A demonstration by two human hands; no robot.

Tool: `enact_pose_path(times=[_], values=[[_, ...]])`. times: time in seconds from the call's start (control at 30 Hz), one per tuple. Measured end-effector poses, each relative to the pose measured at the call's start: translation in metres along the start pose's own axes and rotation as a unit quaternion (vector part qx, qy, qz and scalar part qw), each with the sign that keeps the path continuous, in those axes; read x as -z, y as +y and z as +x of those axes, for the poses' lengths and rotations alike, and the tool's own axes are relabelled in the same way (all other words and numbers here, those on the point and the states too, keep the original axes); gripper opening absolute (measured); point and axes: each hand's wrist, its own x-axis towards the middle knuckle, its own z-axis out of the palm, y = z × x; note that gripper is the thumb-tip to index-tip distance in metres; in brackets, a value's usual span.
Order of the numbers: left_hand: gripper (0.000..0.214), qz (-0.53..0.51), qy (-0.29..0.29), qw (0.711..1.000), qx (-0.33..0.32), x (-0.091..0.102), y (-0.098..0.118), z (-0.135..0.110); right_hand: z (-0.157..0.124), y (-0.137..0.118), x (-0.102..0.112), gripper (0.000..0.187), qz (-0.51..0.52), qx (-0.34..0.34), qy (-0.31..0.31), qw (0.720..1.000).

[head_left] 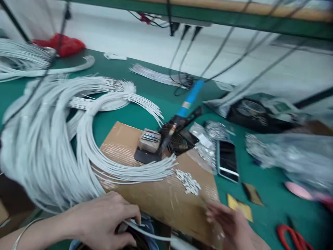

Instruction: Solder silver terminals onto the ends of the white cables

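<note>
My left hand [109, 218] is at the bottom, its thumb and fingers closed round a white cable [156, 237] that runs off to the right below the cardboard edge. Blurred by motion, my right hand [234, 225] hovers at the right edge of the cardboard sheet [161, 198]; its fingers are too smeared to read. Small white parts [187, 181] lie in a pile on the cardboard between the hands. Beside them are the ends of a looped bundle of white cables [130, 170]. A soldering iron with a blue handle [191, 95] rests in its black stand [148, 156] further back.
Thick coils of white cable [41, 139] cover the left side of the green table [166, 100]. A phone [228, 159], a yellow piece [240, 207], red-handled scissors [291, 236] and clear plastic bags [293, 152] lie on the right. Black cords [226, 41] hang from the shelf.
</note>
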Motion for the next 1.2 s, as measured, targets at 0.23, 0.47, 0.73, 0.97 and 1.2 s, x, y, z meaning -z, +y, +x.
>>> enact_pose_path(times=[0.23,0.47,0.73,0.97,1.2], values=[[0.005,-0.327,-0.034,0.931,0.159,-0.045,-0.002,0.045,-0.001,-0.010,-0.028,0.048,-0.027,0.004,0.012,1.000],[0.042,-0.423,0.022,0.880,0.216,-0.051,-0.017,0.055,0.000,-0.009,-0.044,0.031,-0.113,0.034,0.030,0.993],[0.045,-0.504,0.056,0.829,0.236,-0.052,-0.007,0.062,-0.004,-0.013,-0.053,0.024,-0.136,0.070,0.011,0.988],[0.042,-0.574,0.062,0.777,0.250,-0.050,0.001,0.072,-0.025,-0.022,-0.054,0.018,-0.061,0.043,0.044,0.996],[0.039,-0.581,0.064,0.765,0.271,-0.046,0.006,0.068,-0.043,-0.054,-0.066,0.020,0.108,-0.008,-0.069,0.992]])
